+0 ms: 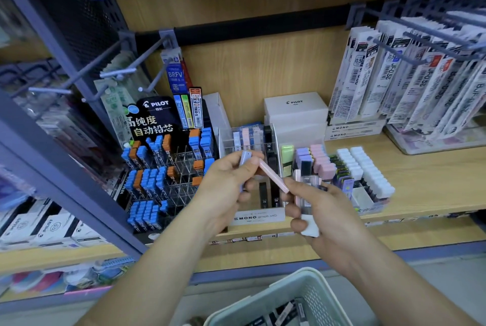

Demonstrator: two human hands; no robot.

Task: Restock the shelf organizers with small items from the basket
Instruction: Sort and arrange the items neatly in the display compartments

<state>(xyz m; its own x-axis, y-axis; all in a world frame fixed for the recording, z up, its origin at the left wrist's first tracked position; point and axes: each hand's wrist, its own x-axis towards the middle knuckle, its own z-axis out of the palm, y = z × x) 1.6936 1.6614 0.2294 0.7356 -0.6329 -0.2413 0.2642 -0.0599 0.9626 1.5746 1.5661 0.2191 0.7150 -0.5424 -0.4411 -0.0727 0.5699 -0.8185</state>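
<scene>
The basket [310, 283] is lowest. Above it, near the shelf [420, 181] front edge, the left hand [223, 186] pinches a lavender case [246, 158]; the right hand [318, 210] clamps several cases [306, 184].

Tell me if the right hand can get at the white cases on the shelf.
Likely yes: the white cases stand uncovered just beyond the right hand, nothing between them. That hand grips a bundle of cases, though.

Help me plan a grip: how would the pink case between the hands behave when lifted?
Likely stiff: the pink case spans straight between the left hand and right hand. Probably light: fingertips carry it. Its glossy, slim body might slip from a loose grip.
</scene>
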